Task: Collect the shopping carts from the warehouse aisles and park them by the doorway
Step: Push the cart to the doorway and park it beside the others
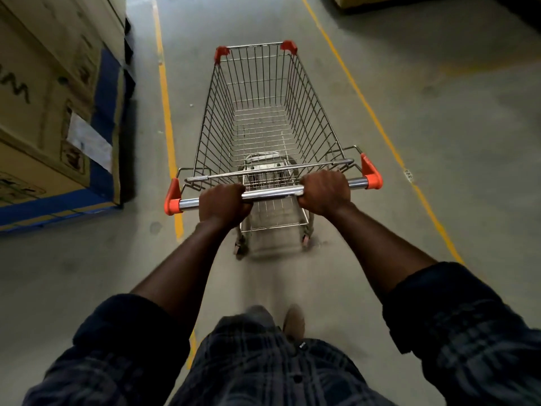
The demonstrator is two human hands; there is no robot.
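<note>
Between 2 yellow floor lines (167, 112), the empty silver wire shopping cart with orange corner caps (263, 112) stands on grey concrete. The left hand (224, 205) and right hand (325, 191) are wrapped tight around its chrome handle bar (272, 194). It likely rolls light, rigid and rattly; the bar looks like the best hold.

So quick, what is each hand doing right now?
Left hand: closed around the cart handle, left of its middle.
Right hand: closed around the same handle, right of its middle.
</note>
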